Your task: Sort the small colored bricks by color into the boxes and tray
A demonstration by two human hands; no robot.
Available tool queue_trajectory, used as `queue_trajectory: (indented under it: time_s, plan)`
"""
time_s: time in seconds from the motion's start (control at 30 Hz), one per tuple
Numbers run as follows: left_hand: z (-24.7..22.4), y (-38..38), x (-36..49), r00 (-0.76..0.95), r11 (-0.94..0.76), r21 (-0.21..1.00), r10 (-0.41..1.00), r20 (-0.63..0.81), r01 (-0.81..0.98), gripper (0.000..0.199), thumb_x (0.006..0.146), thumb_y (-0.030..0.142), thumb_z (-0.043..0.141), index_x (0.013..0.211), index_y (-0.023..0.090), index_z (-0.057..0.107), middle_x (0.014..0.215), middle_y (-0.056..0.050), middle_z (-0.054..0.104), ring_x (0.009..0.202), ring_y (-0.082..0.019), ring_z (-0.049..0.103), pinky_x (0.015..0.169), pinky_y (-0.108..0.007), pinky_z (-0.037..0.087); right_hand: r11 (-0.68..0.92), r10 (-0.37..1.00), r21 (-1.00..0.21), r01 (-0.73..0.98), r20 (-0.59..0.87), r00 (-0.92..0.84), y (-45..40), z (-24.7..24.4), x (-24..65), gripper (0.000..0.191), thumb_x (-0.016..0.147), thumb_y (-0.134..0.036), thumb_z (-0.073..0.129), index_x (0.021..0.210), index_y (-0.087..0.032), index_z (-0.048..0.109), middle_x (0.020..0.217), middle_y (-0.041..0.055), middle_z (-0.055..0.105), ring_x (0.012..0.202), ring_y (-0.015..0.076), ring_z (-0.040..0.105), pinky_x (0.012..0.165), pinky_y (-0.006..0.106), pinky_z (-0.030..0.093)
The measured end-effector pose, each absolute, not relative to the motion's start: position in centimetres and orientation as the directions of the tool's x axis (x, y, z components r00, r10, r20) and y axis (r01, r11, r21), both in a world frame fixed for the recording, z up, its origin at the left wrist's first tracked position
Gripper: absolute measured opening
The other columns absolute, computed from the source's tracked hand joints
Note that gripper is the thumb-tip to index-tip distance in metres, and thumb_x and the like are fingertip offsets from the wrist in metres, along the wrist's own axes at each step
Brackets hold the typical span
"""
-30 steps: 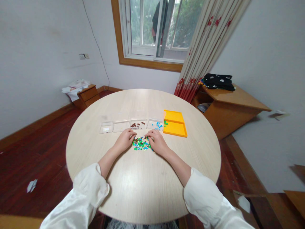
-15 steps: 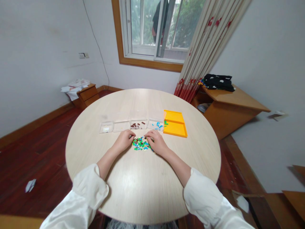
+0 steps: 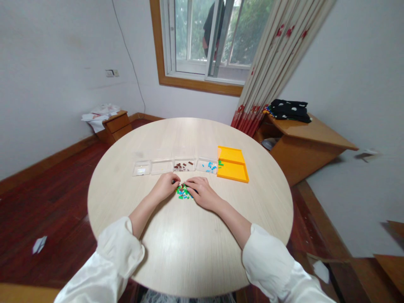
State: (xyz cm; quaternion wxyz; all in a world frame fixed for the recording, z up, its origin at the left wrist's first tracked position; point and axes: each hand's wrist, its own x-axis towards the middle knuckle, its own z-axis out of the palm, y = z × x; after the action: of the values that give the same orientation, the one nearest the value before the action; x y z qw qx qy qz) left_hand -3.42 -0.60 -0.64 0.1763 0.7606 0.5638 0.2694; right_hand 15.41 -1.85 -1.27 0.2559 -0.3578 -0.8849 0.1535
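Note:
A pile of small green, blue, brown and yellow bricks point(image 3: 183, 193) lies on the round table point(image 3: 186, 244). At the pile's left edge is my left hand point(image 3: 165, 186), its fingers curled together around something too small to make out. My right hand point(image 3: 203, 192) reaches over the pile's right side, fingers bent and hiding part of it; whether it grips a brick cannot be seen. Behind the hands, a clear box holds brown bricks point(image 3: 184, 165) and another holds blue bricks point(image 3: 210, 167). Green bricks point(image 3: 220, 163) lie at the left of the open yellow case point(image 3: 234, 171).
Two more clear boxes stand at the left of the row, a small one point(image 3: 142, 168) and a wider one point(image 3: 162, 167). Beyond the table are a wooden cabinet point(image 3: 318, 134) with black cloth and a small drawer unit point(image 3: 117, 124). A person shows outside the window.
My right hand has moved left over the pile and now covers more of its right side. My left hand has stayed at nearly the same place.

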Motion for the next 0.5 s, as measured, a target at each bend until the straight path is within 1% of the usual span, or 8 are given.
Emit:
queue_trajectory:
  time_s: [0.07, 0.13, 0.37, 0.5]
  plan:
    - [-0.55, -0.68, -3.32, 0.215, -0.290, 0.563, 0.957, 0.196, 0.774, 0.018, 0.072, 0.012, 0.052, 0.074, 0.014, 0.070, 0.076, -0.008, 0.069, 0.071, -0.019, 0.061, 0.069, -0.029, 0.046, 0.687, 0.721, -0.465, 0.558, 0.340, -0.604, -1.84, -1.19, 15.38, 0.027, 0.091, -0.022, 0.044, 0.112, -0.018, 0.062, 0.109, 0.0096, 0.063, 0.105, 0.0196, 0.052, 0.092, 0.040, 0.036]
    - [-0.47, -0.78, -3.23, 0.222, -0.304, 0.550, 0.952, 0.212, 0.777, 0.019, 0.073, 0.012, 0.051, 0.075, 0.013, 0.069, 0.077, -0.009, 0.069, 0.073, -0.019, 0.061, 0.070, -0.029, 0.045, 0.673, 0.734, -0.486, 0.558, 0.342, -0.587, -1.78, -1.18, 15.37, 0.027, 0.091, -0.021, 0.044, 0.109, -0.017, 0.063, 0.105, 0.0092, 0.064, 0.102, 0.0196, 0.053, 0.091, 0.040, 0.037]
    - [-0.39, -0.95, -3.15, 0.316, -0.466, 0.543, 0.882, 0.350, 0.699, 0.017, 0.079, 0.015, 0.049, 0.075, 0.015, 0.065, 0.077, -0.007, 0.064, 0.078, -0.018, 0.058, 0.074, -0.031, 0.045, 0.636, 0.770, -0.551, 0.540, 0.402, -0.496, -1.10, -1.77, 15.63, 0.023, 0.088, -0.017, 0.048, 0.101, -0.019, 0.067, 0.098, 0.0082, 0.067, 0.096, 0.0189, 0.055, 0.086, 0.038, 0.040]
    - [-0.48, -0.98, -3.13, 0.268, -0.435, 0.586, 0.896, 0.353, 0.684, 0.016, 0.080, 0.014, 0.047, 0.077, 0.015, 0.063, 0.077, -0.006, 0.065, 0.075, -0.017, 0.058, 0.073, -0.030, 0.045, 0.651, 0.758, -0.535, 0.539, 0.412, -0.506, -1.25, -1.65, 15.71, 0.022, 0.087, -0.019, 0.052, 0.104, -0.021, 0.066, 0.100, 0.0079, 0.066, 0.096, 0.0190, 0.054, 0.086, 0.038, 0.040]
